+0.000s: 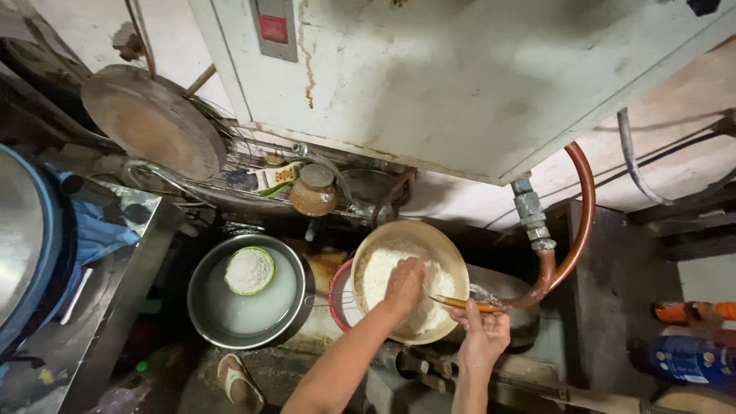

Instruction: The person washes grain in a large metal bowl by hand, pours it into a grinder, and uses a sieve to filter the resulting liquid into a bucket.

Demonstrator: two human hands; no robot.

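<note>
A wide tan bowl (454,247) holds wet white rice (373,274) and rests over a red-rimmed basin (335,296). My left hand (404,285) is plunged into the rice, fingers curled in the grains. To its right, my right hand (484,334) grips the end of an orange hose (576,230), whose tip lies over the bowl's right rim. The hose curves up to a metal pipe fitting (532,217) under a white box.
A steel pot (205,318) of milky water with a small green-rimmed bowl (249,270) floating in it sits at left. Behind are a brown jar (313,192), a wire rack and a round board (149,119). A steel counter (115,307) stands far left, bottles (686,360) far right, my sandalled foot (238,381) below.
</note>
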